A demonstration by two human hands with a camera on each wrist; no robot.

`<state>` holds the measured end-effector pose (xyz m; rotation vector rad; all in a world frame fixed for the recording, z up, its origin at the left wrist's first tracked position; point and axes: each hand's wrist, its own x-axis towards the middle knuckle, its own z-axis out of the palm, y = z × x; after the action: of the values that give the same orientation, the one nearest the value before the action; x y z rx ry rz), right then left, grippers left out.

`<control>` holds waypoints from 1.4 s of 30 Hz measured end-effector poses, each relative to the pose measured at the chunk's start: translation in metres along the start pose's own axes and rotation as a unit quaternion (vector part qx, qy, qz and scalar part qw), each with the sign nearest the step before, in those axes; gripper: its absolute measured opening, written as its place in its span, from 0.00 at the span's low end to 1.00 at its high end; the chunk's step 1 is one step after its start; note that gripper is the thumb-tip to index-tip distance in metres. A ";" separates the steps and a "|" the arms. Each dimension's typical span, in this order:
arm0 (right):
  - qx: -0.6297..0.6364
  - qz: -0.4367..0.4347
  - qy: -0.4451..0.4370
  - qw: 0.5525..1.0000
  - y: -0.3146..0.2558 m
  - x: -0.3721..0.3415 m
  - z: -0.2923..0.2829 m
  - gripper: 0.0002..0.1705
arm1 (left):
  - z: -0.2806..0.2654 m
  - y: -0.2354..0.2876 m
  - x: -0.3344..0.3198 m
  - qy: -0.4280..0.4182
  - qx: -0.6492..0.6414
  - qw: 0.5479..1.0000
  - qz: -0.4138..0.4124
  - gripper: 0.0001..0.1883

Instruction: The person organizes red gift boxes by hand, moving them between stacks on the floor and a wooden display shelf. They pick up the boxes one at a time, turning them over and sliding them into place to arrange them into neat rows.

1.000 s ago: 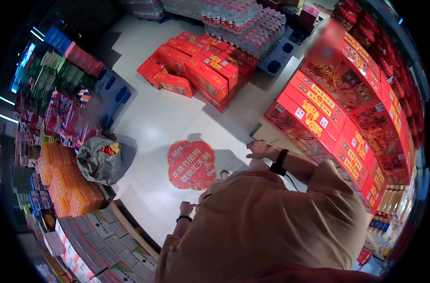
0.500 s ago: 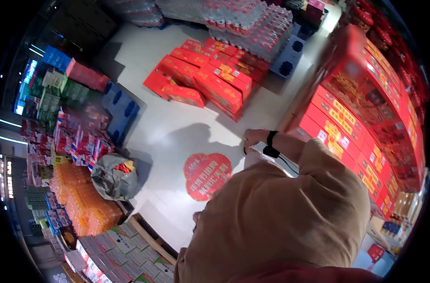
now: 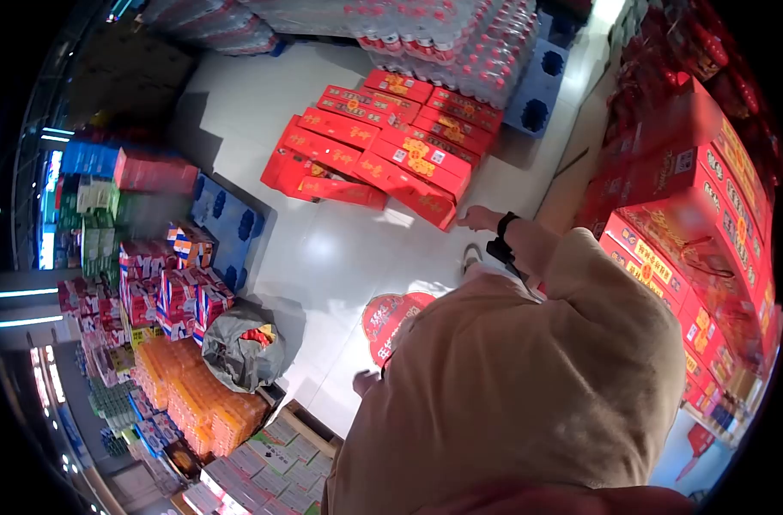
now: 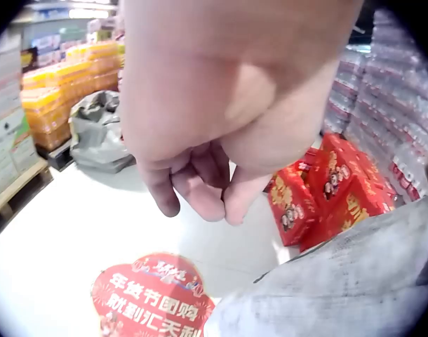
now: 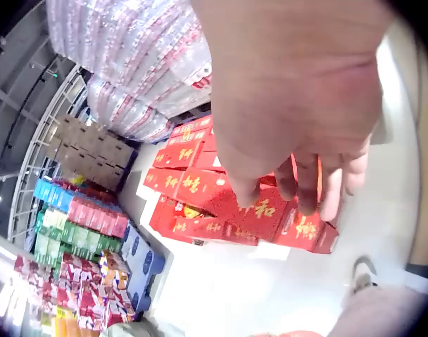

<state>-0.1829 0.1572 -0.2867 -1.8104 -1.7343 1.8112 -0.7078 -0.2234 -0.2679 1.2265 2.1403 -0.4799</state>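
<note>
My left hand [image 3: 366, 382] hangs low beside the body, over the pale floor near a round-lobed red floor sticker [image 3: 390, 319]. In the left wrist view its fingers [image 4: 200, 193] are loosely curled and hold nothing. Further forward, my right hand [image 3: 479, 218] is held out by the stack of red gift boxes [image 3: 417, 159], and it overlaps their near corner closely. The right wrist view shows its fingers [image 5: 309, 186] relaxed, with nothing in them, in front of the boxes. A black band [image 3: 501, 245] circles the right wrist.
Shrink-wrapped bottles [image 3: 460, 51] stand behind the boxes, beside a blue pallet [image 3: 529, 107]. More red boxes [image 3: 701, 197] are piled at the right. On the left are a grey bag [image 3: 241, 352], orange drink packs [image 3: 203, 395] and white-grey cartons [image 3: 271, 468].
The person has walked forward, so the red box stack is nearer and the floor sticker now lies partly behind the body. The right hand has swung forward; both hands stay empty.
</note>
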 end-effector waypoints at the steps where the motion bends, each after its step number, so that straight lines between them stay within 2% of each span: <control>1: -0.026 0.006 0.004 1.000 0.021 0.012 -0.008 0.32 | -0.019 0.016 0.010 0.019 -0.024 1.000 -0.005 0.16; 2: -0.009 0.036 0.002 0.999 0.045 0.016 -0.012 0.32 | -0.035 0.029 0.021 0.048 -0.083 0.995 -0.023 0.16; 3: 0.004 0.062 0.004 0.998 0.061 0.019 -0.020 0.32 | -0.044 0.053 0.018 0.164 -0.275 0.947 -0.032 0.15; 4: 0.031 0.102 0.010 0.994 0.059 0.003 -0.031 0.32 | -0.063 0.068 0.031 0.152 -0.284 0.946 -0.039 0.15; 5: 0.050 0.133 0.015 0.990 0.065 -0.001 -0.040 0.32 | -0.070 0.074 0.052 0.122 -0.365 0.920 -0.066 0.15; 7: 0.089 0.173 0.039 0.980 0.090 -0.006 -0.049 0.31 | -0.091 0.086 0.089 0.092 -0.373 0.922 -0.044 0.17; 9: 0.124 0.194 0.078 0.970 0.113 -0.008 -0.048 0.30 | -0.109 0.095 0.126 0.107 -0.269 0.956 0.046 0.19; 11: 0.137 0.227 0.128 0.956 0.102 -0.025 -0.055 0.28 | -0.081 0.050 0.221 0.063 -0.395 0.916 0.036 0.14; 12: 0.136 0.244 0.149 0.949 0.099 -0.033 -0.055 0.27 | -0.107 0.077 0.221 0.089 -0.319 0.943 0.016 0.14; 13: 0.114 0.242 0.152 0.952 0.123 -0.024 -0.048 0.28 | -0.140 0.111 0.215 0.112 -0.241 0.964 -0.008 0.14; 14: 0.088 0.237 0.156 0.955 0.166 -0.006 -0.041 0.30 | -0.156 0.120 0.237 0.134 -0.176 0.974 0.042 0.16; 15: 0.065 0.232 0.164 0.956 0.187 0.000 -0.041 0.31 | -0.172 0.129 0.260 0.162 -0.108 0.977 0.088 0.17; 17: 0.025 0.271 0.203 0.941 0.175 -0.019 -0.040 0.32 | -0.196 0.150 0.322 0.130 -0.151 0.978 0.062 0.19; 18: -0.004 0.285 0.183 0.941 0.165 -0.031 -0.036 0.31 | -0.212 0.167 0.347 0.123 -0.164 0.977 0.057 0.20; 19: -0.033 0.299 0.166 0.939 0.156 -0.034 -0.045 0.30 | -0.225 0.185 0.373 0.129 -0.169 0.973 0.087 0.22; 22: -0.206 0.306 0.118 0.922 0.146 -0.041 -0.057 0.28 | -0.254 0.237 0.450 0.119 -0.122 0.967 0.189 0.20; 24: -0.315 0.220 0.066 0.921 0.142 -0.046 -0.066 0.27 | -0.275 0.278 0.484 0.103 -0.117 0.957 0.246 0.19; 25: -0.327 0.179 0.101 0.922 0.138 -0.053 -0.050 0.26 | -0.287 0.295 0.493 0.102 -0.117 0.949 0.275 0.18; 27: -0.368 0.080 0.186 0.907 0.129 -0.044 -0.061 0.24 | -0.272 0.328 0.560 0.036 -0.189 0.958 0.213 0.14; 28: -0.272 0.143 0.213 0.927 0.103 -0.046 -0.062 0.24 | -0.282 0.347 0.555 0.017 -0.222 0.951 0.213 0.13; 30: -0.069 0.260 0.260 0.927 0.033 -0.055 -0.072 0.25 | -0.313 0.385 0.515 -0.020 -0.287 0.935 0.209 0.12; 31: -0.136 0.244 0.207 0.938 0.052 -0.050 -0.073 0.27 | -0.306 0.390 0.517 -0.028 -0.305 0.924 0.227 0.12; 33: -0.273 0.197 0.098 0.937 0.132 -0.022 -0.089 0.30 | -0.277 0.400 0.537 -0.037 -0.348 0.900 0.260 0.12; 34: -0.201 0.275 0.110 0.934 0.103 -0.027 -0.109 0.31 | -0.295 0.410 0.504 -0.051 -0.311 0.918 0.240 0.15; 36: -0.062 0.425 0.159 0.889 0.034 -0.038 -0.151 0.33 | -0.268 0.396 0.507 -0.067 -0.278 0.936 0.208 0.18; 37: -0.083 0.414 0.155 0.893 0.051 -0.030 -0.170 0.32 | -0.243 0.388 0.512 -0.074 -0.268 0.942 0.186 0.19; 38: -0.105 0.403 0.151 0.897 0.061 -0.023 -0.191 0.32 | -0.218 0.370 0.524 -0.085 -0.204 0.961 0.165 0.23; 39: -0.120 0.391 0.137 0.902 0.079 -0.021 -0.199 0.31 | -0.243 0.377 0.483 -0.089 -0.113 0.977 0.157 0.27; 41: -0.147 0.382 0.142 0.901 0.107 0.007 -0.249 0.34 | -0.235 0.377 0.454 -0.075 -0.074 0.983 0.152 0.31; 42: -0.156 0.382 0.143 0.899 0.122 0.022 -0.268 0.35 | -0.242 0.385 0.438 -0.091 -0.109 0.984 0.111 0.34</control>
<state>0.0780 0.2952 -0.3005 -3.0269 -1.3462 1.3332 -0.6207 0.3911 -0.3841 1.2274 1.8220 -0.2426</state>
